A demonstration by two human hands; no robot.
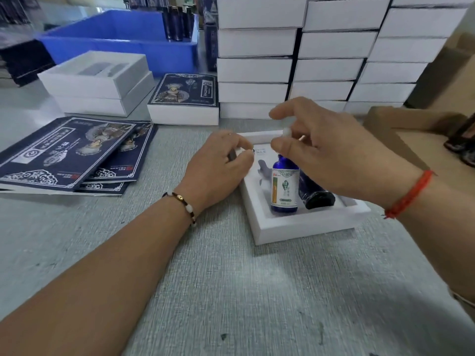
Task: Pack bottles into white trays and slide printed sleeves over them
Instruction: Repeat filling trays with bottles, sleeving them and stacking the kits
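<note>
An open white tray [303, 228] lies on the grey table, right of centre. In it a blue bottle [284, 188] with a white and green label stands tilted in a recess. A dark bottle [317, 194] leans beside it on the right. My right hand [334, 155] pinches the white cap on top of the blue bottle between thumb and fingers. My left hand [218, 165] is at the tray's far left corner, its fingers curled and pinching a small white and dark piece I cannot make out. Flat printed sleeves [69, 155] lie fanned out at the left.
Stacks of closed white boxes [329, 60] form a wall behind the tray. A sleeved box [183, 101] and two stacked open trays [97, 80] sit at the back left. A blue bin [115, 39] holds dark bottles. A cardboard box [424, 134] stands at the right.
</note>
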